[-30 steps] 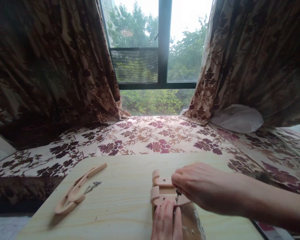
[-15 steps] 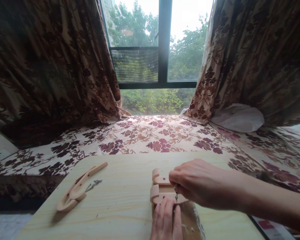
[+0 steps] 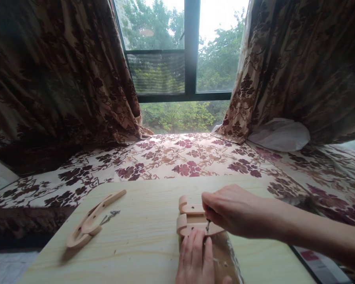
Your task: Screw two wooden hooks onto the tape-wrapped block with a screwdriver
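Observation:
Two curved wooden hook pieces lie across a brown block (image 3: 225,256) on the pale wooden table (image 3: 136,244). My left hand (image 3: 195,256) lies on the block, its fingertips pressing the front edge of the nearer hook piece (image 3: 183,227). My right hand (image 3: 227,211) is closed above that piece around a small metal tool (image 3: 208,225), whose tip points down at the wood beside my left fingertips. Most of the tool is hidden in the fist. The farther hook piece (image 3: 189,208), with a dark hole in it, reaches under my right hand.
At the table's left lie two more curved wooden pieces (image 3: 91,221) beside a small pile of screws (image 3: 110,216). Beyond are a floral cloth (image 3: 165,154), curtains, a window and a white plastic bag (image 3: 279,135). A dark-edged flat object (image 3: 316,260) is at lower right.
The whole view has shifted slightly. Both hands stay at the nearer hook piece, and my right fist has turned a little around the tool.

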### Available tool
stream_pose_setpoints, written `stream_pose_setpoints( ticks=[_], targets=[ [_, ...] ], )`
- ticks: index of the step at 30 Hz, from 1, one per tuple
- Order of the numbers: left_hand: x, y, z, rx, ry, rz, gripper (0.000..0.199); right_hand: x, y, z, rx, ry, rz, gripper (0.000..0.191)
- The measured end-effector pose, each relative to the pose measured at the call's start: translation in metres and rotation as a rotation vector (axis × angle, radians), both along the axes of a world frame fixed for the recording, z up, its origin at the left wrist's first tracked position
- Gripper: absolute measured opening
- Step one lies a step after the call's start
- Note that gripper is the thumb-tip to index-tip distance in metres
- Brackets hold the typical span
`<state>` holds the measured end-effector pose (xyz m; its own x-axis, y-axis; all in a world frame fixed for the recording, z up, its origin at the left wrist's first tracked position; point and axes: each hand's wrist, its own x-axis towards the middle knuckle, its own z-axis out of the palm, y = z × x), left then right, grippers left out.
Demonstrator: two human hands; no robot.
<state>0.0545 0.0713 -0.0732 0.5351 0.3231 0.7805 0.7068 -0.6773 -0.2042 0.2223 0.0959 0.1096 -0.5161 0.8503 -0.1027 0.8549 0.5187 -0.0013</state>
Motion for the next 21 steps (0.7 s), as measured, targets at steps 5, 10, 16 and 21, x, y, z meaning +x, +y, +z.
stream_pose_setpoints(
  ticks=[5, 10, 16, 21],
  targets=[
    [-0.002, 0.003, 0.007, 0.020, 0.015, -0.005, 0.046, -0.004, 0.001, 0.021, -0.034, -0.073, 0.079, 0.009],
    [-0.006, 0.006, -0.006, 0.005, 0.103, -0.021, 0.055, -0.006, 0.003, 0.017, -0.052, -0.058, 0.131, 0.016],
    [-0.006, 0.003, -0.006, -0.003, 0.087, -0.016, 0.052, -0.003, 0.001, 0.006, 0.030, -0.035, -0.005, 0.016],
    [-0.004, 0.004, -0.014, 0.008, 0.058, -0.005, 0.055, -0.005, -0.001, 0.018, -0.054, -0.034, 0.060, 0.007]
  ],
)
